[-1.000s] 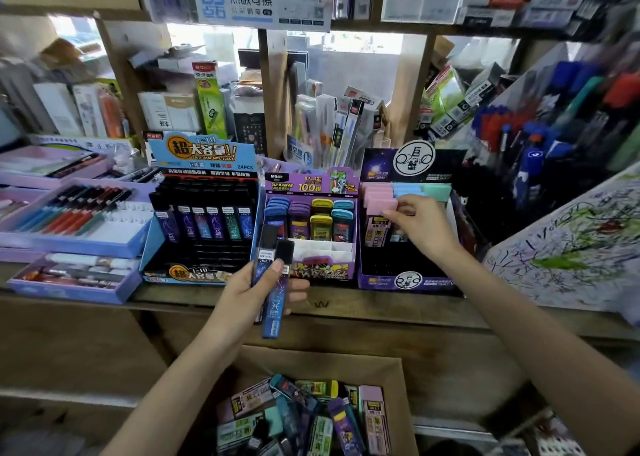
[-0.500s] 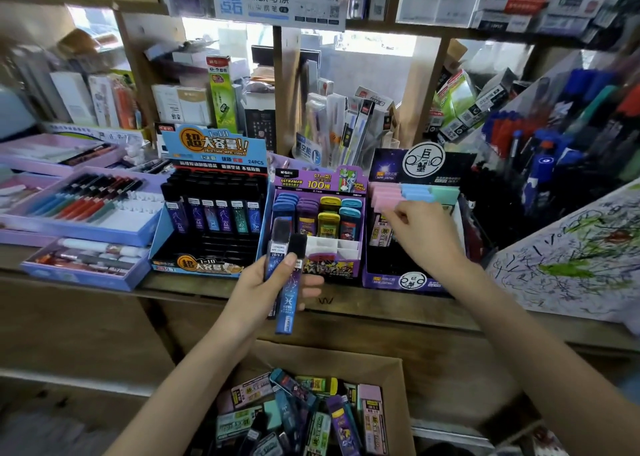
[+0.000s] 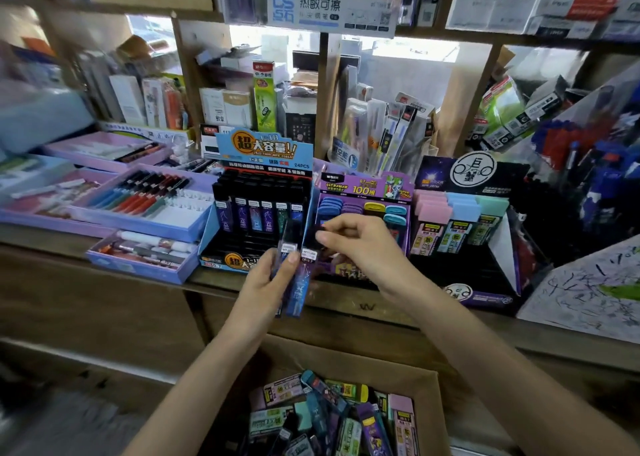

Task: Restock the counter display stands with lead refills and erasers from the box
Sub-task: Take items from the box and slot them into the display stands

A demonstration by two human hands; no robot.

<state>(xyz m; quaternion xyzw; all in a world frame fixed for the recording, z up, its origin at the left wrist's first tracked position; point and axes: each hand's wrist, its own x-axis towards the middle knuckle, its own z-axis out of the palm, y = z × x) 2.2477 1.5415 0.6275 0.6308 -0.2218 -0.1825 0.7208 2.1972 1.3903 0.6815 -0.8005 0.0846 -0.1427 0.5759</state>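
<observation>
The long brown wooden tabletop (image 3: 363,305) runs across my view from 9 to 3 o'clock. Below it at 6 o'clock sits the open brown cardboard box (image 3: 346,355), holding a jumble of lead refill packs and boxed erasers in pink, green and purple.

On the tabletop, three counter stands stand side by side. At 11 o'clock is the blue card display stand (image 3: 263,150), its black tiers holding one row of upright refill tubes. At 12 o'clock, just beside it, is the purple card display stand (image 3: 367,188) with small rounded cases in blue, purple, yellow and teal. At 1 o'clock is the dark purple card display stand (image 3: 485,296), where pink, blue and green block erasers fill the back row.

My left hand (image 3: 263,285) is in front of the blue stand, fingers curled round two slim blue lead refill tubes (image 3: 298,289) with black caps, held upright and touching each other. My right hand (image 3: 363,247) reaches in from 3 o'clock, its fingers (image 3: 332,227) pinching the black cap end of the right-hand tube.
</observation>
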